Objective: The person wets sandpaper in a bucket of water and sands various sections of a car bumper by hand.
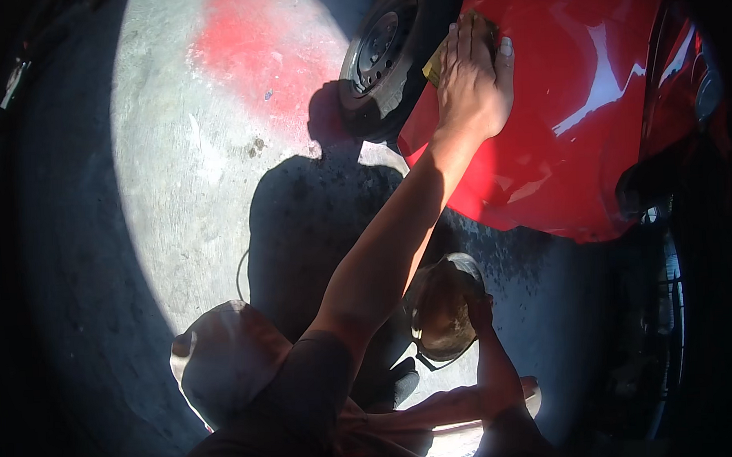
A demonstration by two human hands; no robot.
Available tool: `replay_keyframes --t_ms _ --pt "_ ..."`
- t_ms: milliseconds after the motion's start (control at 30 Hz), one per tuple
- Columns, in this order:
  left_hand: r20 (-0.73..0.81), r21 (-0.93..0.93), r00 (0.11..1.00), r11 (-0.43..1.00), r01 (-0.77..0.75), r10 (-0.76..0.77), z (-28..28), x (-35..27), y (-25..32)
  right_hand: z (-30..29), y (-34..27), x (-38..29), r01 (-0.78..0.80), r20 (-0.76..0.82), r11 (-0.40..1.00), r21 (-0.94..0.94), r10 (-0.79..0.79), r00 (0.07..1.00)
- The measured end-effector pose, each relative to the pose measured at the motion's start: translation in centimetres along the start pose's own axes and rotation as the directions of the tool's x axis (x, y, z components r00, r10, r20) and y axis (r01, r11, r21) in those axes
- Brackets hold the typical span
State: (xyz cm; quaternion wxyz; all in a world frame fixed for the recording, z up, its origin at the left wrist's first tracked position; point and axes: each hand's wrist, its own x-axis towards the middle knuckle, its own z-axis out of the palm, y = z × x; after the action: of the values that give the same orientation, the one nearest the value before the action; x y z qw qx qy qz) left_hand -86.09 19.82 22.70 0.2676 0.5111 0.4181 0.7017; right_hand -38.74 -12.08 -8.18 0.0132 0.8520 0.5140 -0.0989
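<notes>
My left hand (472, 70) presses a yellowish pad (431, 71), perhaps a sponge, flat against the glossy red car body panel (570, 66). Most of the pad is hidden under the palm and fingers. The thumb lies along the red paint, apart from the other fingers. Lower down, in shade, my right hand (481, 312) grips the rim of a round bucket (440, 314). The bucket is brownish inside, and I cannot tell what it holds. Its thin handle (430, 365) hangs on the near side.
Close left of the pad stands a black tyre with a steel wheel (379, 50). The concrete floor (167, 176) carries my shadow, a red reflection and dark wet-looking spots near the car. My bent knee (224, 357) is at lower left, a dark shoe (404, 381) below the bucket.
</notes>
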Motion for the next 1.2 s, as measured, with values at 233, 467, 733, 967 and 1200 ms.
replay_keyframes --t_ms 233,467,733,967,1200 --pt "-0.103 0.139 0.994 0.989 0.045 -0.031 -0.9 -5.6 1.2 -0.8 -2.0 -0.8 -0.097 -0.064 0.994 0.048 0.1 0.993" --pt "-0.028 -0.054 0.996 0.995 -0.087 0.086 -0.1 0.2 0.7 -1.7 -3.0 -1.5 -0.118 -0.025 0.986 0.118 0.122 0.992" --pt "-0.078 0.091 0.995 0.995 -0.052 0.059 2.1 -0.5 -1.1 -0.5 -1.9 -0.6 -0.141 -0.053 0.988 0.064 0.144 0.988" --pt "0.028 -0.005 0.998 0.999 -0.048 0.048 -1.9 0.3 -0.9 0.3 -1.1 -0.7 -0.005 -0.081 1.0 -0.022 0.003 0.997" --pt "0.0 0.026 0.994 0.993 -0.111 0.111 1.2 1.4 0.4 -1.3 -4.1 -1.3 -0.222 -0.039 0.972 0.083 0.226 0.973"
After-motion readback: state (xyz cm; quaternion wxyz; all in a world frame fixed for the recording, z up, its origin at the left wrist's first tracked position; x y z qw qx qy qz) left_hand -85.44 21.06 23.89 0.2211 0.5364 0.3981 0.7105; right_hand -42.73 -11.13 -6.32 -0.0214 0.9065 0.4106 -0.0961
